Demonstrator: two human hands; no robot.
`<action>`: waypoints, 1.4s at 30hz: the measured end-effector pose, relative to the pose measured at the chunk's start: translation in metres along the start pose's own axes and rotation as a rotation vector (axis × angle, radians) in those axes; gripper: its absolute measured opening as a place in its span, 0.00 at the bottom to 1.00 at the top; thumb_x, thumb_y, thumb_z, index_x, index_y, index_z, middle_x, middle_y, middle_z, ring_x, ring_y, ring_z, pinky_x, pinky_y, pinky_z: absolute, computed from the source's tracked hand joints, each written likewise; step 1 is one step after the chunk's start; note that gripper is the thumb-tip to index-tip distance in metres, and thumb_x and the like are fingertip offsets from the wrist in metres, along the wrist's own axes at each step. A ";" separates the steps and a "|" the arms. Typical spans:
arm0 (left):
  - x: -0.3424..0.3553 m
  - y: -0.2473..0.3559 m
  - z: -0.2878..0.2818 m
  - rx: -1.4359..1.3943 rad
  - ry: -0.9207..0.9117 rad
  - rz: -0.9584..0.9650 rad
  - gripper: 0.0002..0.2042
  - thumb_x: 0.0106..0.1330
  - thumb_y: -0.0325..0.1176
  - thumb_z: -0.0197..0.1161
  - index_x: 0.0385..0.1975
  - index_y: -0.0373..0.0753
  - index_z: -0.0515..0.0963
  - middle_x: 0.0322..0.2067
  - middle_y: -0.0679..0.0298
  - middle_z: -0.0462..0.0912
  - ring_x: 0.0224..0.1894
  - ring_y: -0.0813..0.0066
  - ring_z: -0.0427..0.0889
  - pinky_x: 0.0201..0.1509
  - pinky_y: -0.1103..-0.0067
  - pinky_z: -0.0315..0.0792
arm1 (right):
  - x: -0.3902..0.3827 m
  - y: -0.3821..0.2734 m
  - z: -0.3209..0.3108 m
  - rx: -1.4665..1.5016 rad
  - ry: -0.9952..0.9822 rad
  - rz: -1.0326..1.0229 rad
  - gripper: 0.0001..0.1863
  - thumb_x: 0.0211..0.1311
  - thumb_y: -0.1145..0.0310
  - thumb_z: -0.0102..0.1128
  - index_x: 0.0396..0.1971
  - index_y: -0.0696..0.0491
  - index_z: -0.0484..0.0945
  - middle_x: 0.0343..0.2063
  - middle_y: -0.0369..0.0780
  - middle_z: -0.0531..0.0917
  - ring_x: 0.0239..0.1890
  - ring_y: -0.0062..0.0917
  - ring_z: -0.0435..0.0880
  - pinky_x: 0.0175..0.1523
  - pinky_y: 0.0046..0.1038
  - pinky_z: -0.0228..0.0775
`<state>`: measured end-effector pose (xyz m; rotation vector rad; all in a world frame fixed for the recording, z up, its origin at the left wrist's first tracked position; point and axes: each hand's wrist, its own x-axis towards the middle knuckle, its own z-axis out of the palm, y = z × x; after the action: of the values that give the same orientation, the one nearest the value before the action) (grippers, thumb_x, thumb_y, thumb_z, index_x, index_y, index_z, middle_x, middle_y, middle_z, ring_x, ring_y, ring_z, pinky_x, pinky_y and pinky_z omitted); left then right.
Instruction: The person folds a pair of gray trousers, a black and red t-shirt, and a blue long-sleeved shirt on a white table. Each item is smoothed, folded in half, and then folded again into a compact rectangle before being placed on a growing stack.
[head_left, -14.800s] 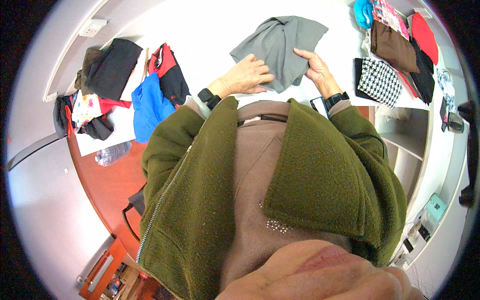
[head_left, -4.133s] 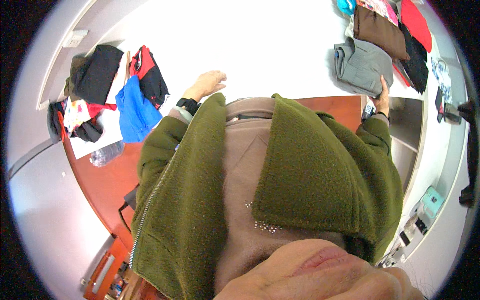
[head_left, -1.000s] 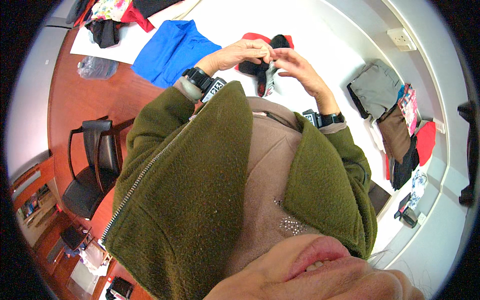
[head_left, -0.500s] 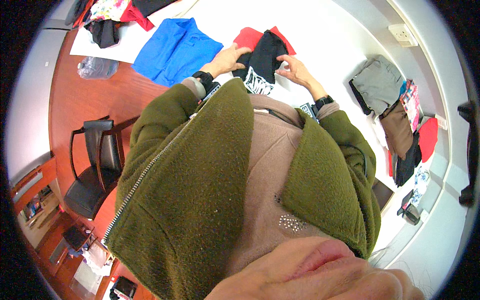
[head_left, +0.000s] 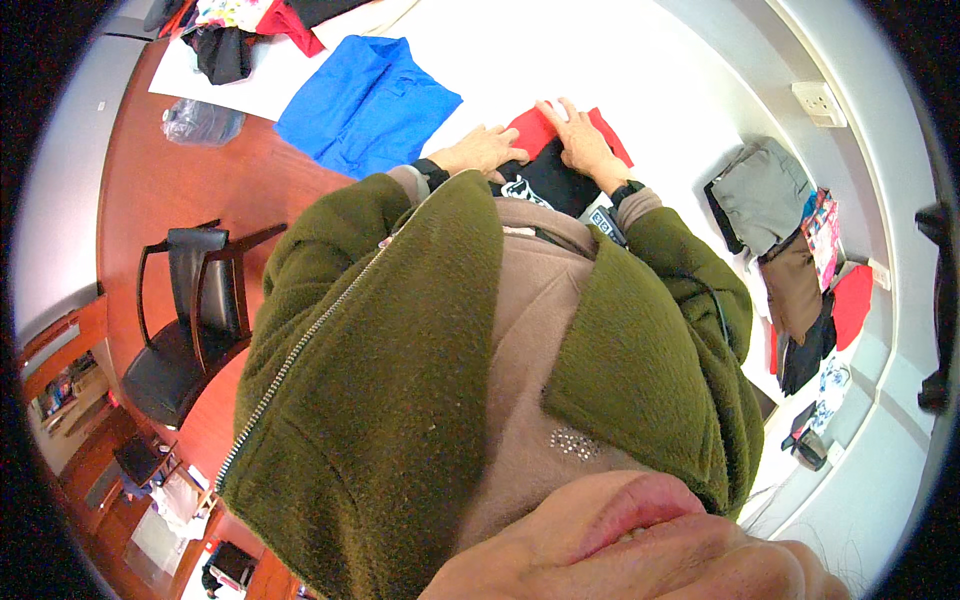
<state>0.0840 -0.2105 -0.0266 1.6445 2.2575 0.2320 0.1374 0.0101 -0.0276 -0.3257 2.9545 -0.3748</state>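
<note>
A red and black garment with a white-patterned black part lies in front of my chest. Its red part (head_left: 531,129) is at the far side and its black part (head_left: 556,181) nearer me, partly hidden by my jacket. My left hand (head_left: 480,153) rests at the garment's left edge, fingers stretched toward the right. On the red and black cloth lies my right hand (head_left: 584,143), its fingers apart and pointing away from me. A folded blue garment (head_left: 368,105) lies just left of my left hand.
A clear plastic package (head_left: 203,122) sits on the reddish-brown table (head_left: 150,180) at left. More clothes (head_left: 225,55) are heaped at the far left. Folded grey clothing (head_left: 765,190) and other garments line the right side by a wall outlet (head_left: 819,104). A black chair (head_left: 190,330) stands lower left.
The black part has come down toward me, showing more red beyond it. My right hand has moved farther away onto the cloth. My left hand has shifted right and slightly nearer.
</note>
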 end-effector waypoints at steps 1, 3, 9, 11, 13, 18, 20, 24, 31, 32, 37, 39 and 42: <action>0.000 -0.003 0.001 -0.021 0.015 -0.007 0.23 0.48 0.43 0.71 0.45 0.51 0.73 0.41 0.60 0.71 0.48 0.56 0.74 0.42 0.61 0.72 | -0.004 0.005 0.000 0.030 0.060 0.036 0.52 0.38 0.85 0.62 0.68 0.36 0.55 0.63 0.44 0.63 0.54 0.46 0.71 0.55 0.40 0.71; 0.001 -0.009 0.007 -0.083 0.017 -0.057 0.20 0.51 0.48 0.68 0.41 0.48 0.74 0.38 0.59 0.74 0.44 0.56 0.76 0.41 0.61 0.72 | -0.015 0.019 -0.001 -0.019 -0.003 0.034 0.47 0.39 0.80 0.66 0.64 0.42 0.59 0.55 0.46 0.70 0.53 0.46 0.72 0.54 0.40 0.73; -0.008 -0.050 0.008 -0.032 0.053 -0.367 0.22 0.64 0.55 0.54 0.30 0.39 0.78 0.29 0.52 0.82 0.35 0.53 0.82 0.36 0.59 0.75 | -0.048 0.055 0.010 -0.111 -0.041 0.194 0.22 0.42 0.76 0.63 0.43 0.51 0.75 0.44 0.45 0.74 0.50 0.42 0.72 0.52 0.39 0.72; -0.012 -0.056 0.003 0.030 0.037 -0.415 0.21 0.63 0.54 0.56 0.31 0.39 0.77 0.28 0.54 0.83 0.34 0.52 0.83 0.36 0.59 0.75 | -0.064 0.064 0.009 -0.053 -0.012 0.269 0.19 0.44 0.70 0.67 0.41 0.52 0.77 0.44 0.44 0.74 0.51 0.42 0.72 0.52 0.39 0.71; -0.015 -0.058 -0.002 0.092 0.055 -0.452 0.19 0.63 0.52 0.58 0.32 0.39 0.77 0.27 0.54 0.83 0.33 0.51 0.83 0.36 0.58 0.75 | -0.078 0.069 0.006 -0.010 0.036 0.359 0.20 0.45 0.66 0.69 0.42 0.52 0.77 0.45 0.44 0.74 0.51 0.42 0.71 0.52 0.40 0.71; -0.008 -0.055 -0.007 0.164 0.273 -0.214 0.22 0.48 0.27 0.66 0.47 0.42 0.75 0.48 0.56 0.70 0.49 0.57 0.72 0.48 0.67 0.72 | -0.100 0.074 0.004 -0.070 0.137 0.738 0.27 0.44 0.60 0.74 0.45 0.51 0.75 0.45 0.47 0.75 0.48 0.44 0.73 0.53 0.41 0.69; -0.005 -0.059 -0.008 0.212 0.249 -0.117 0.21 0.48 0.27 0.66 0.45 0.43 0.76 0.46 0.58 0.71 0.47 0.58 0.72 0.46 0.67 0.72 | -0.108 0.082 0.008 0.021 0.167 0.777 0.31 0.44 0.59 0.74 0.50 0.51 0.73 0.47 0.49 0.73 0.49 0.47 0.72 0.53 0.44 0.69; 0.001 -0.071 -0.011 0.206 0.149 -0.089 0.14 0.50 0.29 0.66 0.38 0.43 0.77 0.41 0.62 0.72 0.45 0.60 0.74 0.42 0.66 0.72 | -0.131 0.108 0.019 0.119 0.299 0.721 0.24 0.47 0.63 0.71 0.45 0.52 0.75 0.41 0.48 0.78 0.46 0.43 0.76 0.51 0.41 0.70; 0.013 -0.090 -0.022 0.272 0.110 -0.106 0.09 0.57 0.38 0.62 0.34 0.42 0.75 0.34 0.61 0.79 0.41 0.63 0.81 0.41 0.66 0.74 | -0.142 0.124 0.022 0.397 0.375 0.749 0.11 0.48 0.67 0.65 0.33 0.52 0.80 0.22 0.43 0.84 0.27 0.34 0.83 0.38 0.32 0.74; 0.015 -0.093 -0.026 0.280 0.147 -0.126 0.09 0.57 0.38 0.61 0.33 0.41 0.75 0.33 0.61 0.80 0.39 0.62 0.82 0.40 0.66 0.74 | -0.141 0.123 0.019 0.419 0.385 0.761 0.10 0.48 0.67 0.64 0.32 0.52 0.80 0.21 0.42 0.84 0.25 0.33 0.83 0.36 0.31 0.74; 0.004 -0.115 -0.083 0.292 0.489 -0.296 0.07 0.61 0.37 0.57 0.29 0.42 0.75 0.28 0.56 0.82 0.31 0.53 0.82 0.37 0.62 0.75 | -0.147 0.128 -0.039 0.774 0.484 0.847 0.08 0.48 0.72 0.63 0.31 0.53 0.83 0.20 0.37 0.83 0.23 0.19 0.80 0.29 0.21 0.71; -0.003 -0.123 -0.123 0.370 0.653 -0.346 0.10 0.60 0.41 0.59 0.28 0.41 0.75 0.28 0.57 0.82 0.32 0.57 0.82 0.34 0.65 0.75 | -0.156 0.134 -0.072 1.075 0.694 0.755 0.06 0.52 0.76 0.62 0.31 0.55 0.83 0.26 0.34 0.83 0.22 0.16 0.77 0.27 0.17 0.68; -0.018 -0.119 -0.166 0.294 1.159 -0.310 0.06 0.52 0.29 0.64 0.26 0.39 0.73 0.25 0.57 0.73 0.29 0.56 0.76 0.31 0.66 0.69 | -0.167 0.141 -0.098 1.118 0.993 0.635 0.06 0.56 0.78 0.60 0.33 0.56 0.82 0.31 0.37 0.83 0.28 0.18 0.78 0.35 0.19 0.72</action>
<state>-0.0771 -0.2540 0.0926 1.3947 3.4740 1.0268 0.2547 0.2048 0.0487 1.1604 2.6553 -2.3709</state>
